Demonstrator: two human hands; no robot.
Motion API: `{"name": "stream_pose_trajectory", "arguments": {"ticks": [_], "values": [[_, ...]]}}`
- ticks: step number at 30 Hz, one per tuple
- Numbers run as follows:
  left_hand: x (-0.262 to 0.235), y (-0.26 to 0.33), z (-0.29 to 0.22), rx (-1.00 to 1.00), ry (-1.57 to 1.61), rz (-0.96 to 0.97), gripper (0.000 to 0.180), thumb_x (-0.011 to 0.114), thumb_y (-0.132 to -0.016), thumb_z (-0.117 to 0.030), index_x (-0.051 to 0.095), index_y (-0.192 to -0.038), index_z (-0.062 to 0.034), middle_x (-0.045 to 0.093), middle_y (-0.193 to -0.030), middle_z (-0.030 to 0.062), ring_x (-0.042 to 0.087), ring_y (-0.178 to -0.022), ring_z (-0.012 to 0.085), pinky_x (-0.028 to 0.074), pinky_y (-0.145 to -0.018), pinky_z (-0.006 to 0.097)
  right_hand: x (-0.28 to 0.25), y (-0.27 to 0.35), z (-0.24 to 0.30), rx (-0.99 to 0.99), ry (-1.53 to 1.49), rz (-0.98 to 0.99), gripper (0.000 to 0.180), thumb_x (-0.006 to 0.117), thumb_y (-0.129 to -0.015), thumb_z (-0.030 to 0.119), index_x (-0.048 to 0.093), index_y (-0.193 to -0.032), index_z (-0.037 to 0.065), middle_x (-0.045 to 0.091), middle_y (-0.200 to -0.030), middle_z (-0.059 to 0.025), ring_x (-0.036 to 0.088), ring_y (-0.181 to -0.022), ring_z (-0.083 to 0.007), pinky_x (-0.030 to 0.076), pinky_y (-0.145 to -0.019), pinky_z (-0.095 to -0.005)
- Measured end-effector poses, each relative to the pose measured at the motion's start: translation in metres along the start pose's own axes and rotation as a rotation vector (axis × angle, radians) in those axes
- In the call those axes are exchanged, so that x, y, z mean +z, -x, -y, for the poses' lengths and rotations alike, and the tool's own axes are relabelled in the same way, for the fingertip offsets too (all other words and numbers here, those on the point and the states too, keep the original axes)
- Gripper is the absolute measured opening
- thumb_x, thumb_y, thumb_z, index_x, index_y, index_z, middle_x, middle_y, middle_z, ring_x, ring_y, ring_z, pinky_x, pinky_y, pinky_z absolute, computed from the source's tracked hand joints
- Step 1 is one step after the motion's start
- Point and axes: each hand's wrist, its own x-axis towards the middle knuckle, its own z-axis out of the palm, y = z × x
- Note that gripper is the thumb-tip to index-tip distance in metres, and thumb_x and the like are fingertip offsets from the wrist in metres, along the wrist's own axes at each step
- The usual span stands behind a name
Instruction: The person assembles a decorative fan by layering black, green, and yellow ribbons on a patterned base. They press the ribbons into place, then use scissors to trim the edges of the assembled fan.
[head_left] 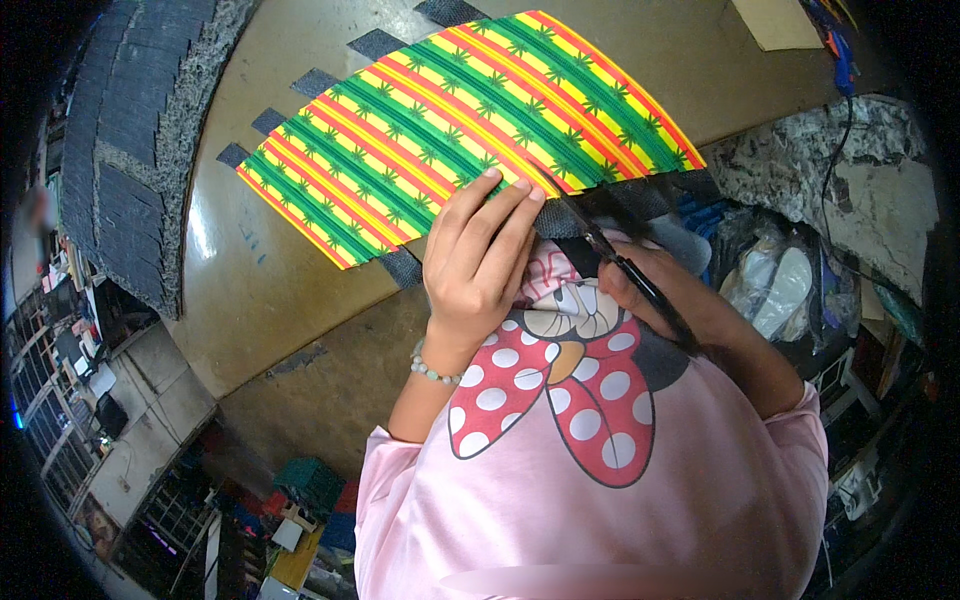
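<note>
A sheet [420,130] with slanted red, yellow and green stripes and green leaf prints lies on the brown table [290,335]. Strips of black textured material [315,82] stick out from under its far and near edges. My left hand [478,250] rests on the sheet's near edge with fingers stretched out; its thumb is hidden. In my right hand [645,280] is a pair of dark scissors [612,252], gripped by the handles. The blades point up and left at the sheet's near edge, right beside my left fingertips. Motion blurs the blade area.
A tall stack of black textured pieces [120,130] stands at the left. Clear plastic bags [765,285] with pale sole shapes sit beyond my right arm. A worn, paint-flaked surface [850,185] with a black cable lies at the right, and cardboard [780,22] at the far right.
</note>
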Motion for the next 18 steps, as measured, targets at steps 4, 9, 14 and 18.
{"name": "stream_pose_trajectory", "arguments": {"ticks": [4,9,14,18], "values": [[0.001,0.001,0.002,0.017,-0.006,-0.009,0.034,0.073,-0.069,-0.001,0.073,-0.103,-0.003,0.068,-0.105,0.0083,0.064,-0.104,0.0297,0.053,-0.084,0.04,0.003,-0.001,0.0,-0.033,-0.014,-0.053,0.058,0.035,-0.101,0.056,0.052,-0.094,0.001,0.053,-0.084,-0.0139,0.053,-0.08,-0.0294,0.042,-0.076,-0.039],[0.001,0.0,0.001,-0.001,0.003,-0.007,0.034,0.073,-0.069,-0.001,0.073,-0.103,-0.003,0.069,-0.104,0.0082,0.064,-0.104,0.0297,0.053,-0.083,0.039,-0.004,0.002,0.008,0.098,-0.046,0.024,0.059,0.033,-0.101,0.056,0.053,-0.101,0.0,0.055,-0.089,-0.0172,0.052,-0.086,-0.0313,0.043,-0.08,-0.0408],[0.0,0.001,0.001,-0.003,0.008,-0.007,0.034,0.072,-0.069,-0.001,0.072,-0.103,-0.0026,0.069,-0.104,0.0083,0.065,-0.103,0.0299,0.053,-0.082,0.039,-0.006,0.002,0.009,0.083,-0.017,0.025,0.059,0.034,-0.103,0.051,0.055,-0.116,-0.002,0.061,-0.107,-0.0258,0.058,-0.106,-0.0425,0.045,-0.092,-0.0452],[0.002,0.001,0.002,-0.004,0.011,-0.021,0.032,0.072,-0.071,0.0,0.072,-0.103,-0.0025,0.069,-0.104,0.0083,0.065,-0.103,0.0301,0.054,-0.081,0.038,-0.002,0.001,0.01,0.102,0.011,0.006,0.057,0.034,-0.104,0.049,0.055,-0.117,-0.002,0.061,-0.107,-0.0264,0.058,-0.107,-0.0428,0.045,-0.093,-0.0455]]}}
